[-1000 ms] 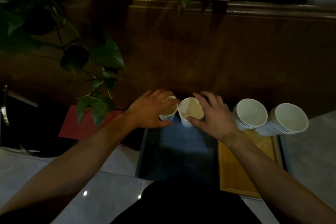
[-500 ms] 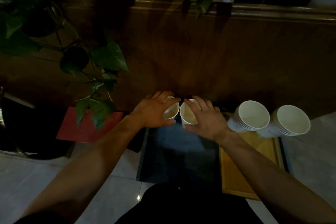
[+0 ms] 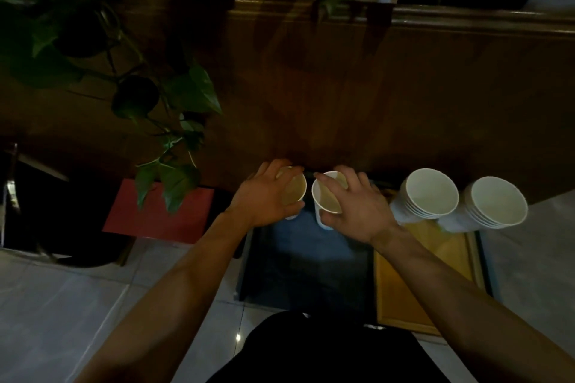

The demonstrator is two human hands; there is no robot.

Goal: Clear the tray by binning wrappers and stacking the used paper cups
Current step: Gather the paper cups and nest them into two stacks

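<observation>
Two white paper cups stand side by side at the far edge of a dark blue tray (image 3: 298,261). My left hand (image 3: 264,196) is closed around the left cup (image 3: 294,193), fingers over its rim. My right hand (image 3: 354,208) grips the right cup (image 3: 325,199) from the right side, thumb at its near wall. To the right, two stacks of nested white cups lean over a yellow wooden tray (image 3: 426,270): one stack (image 3: 429,193) and a further one (image 3: 494,202). No wrappers are visible.
A dark wooden panel (image 3: 357,87) rises right behind the trays. A leafy potted plant (image 3: 168,146) hangs at the left above a red board (image 3: 155,214). A dark bin-like object (image 3: 31,205) sits far left. Pale floor tiles (image 3: 62,305) lie around.
Both hands have tightened on their cups, and the fingers now wrap further over the rims. The two cups stay side by side at the tray's far edge.
</observation>
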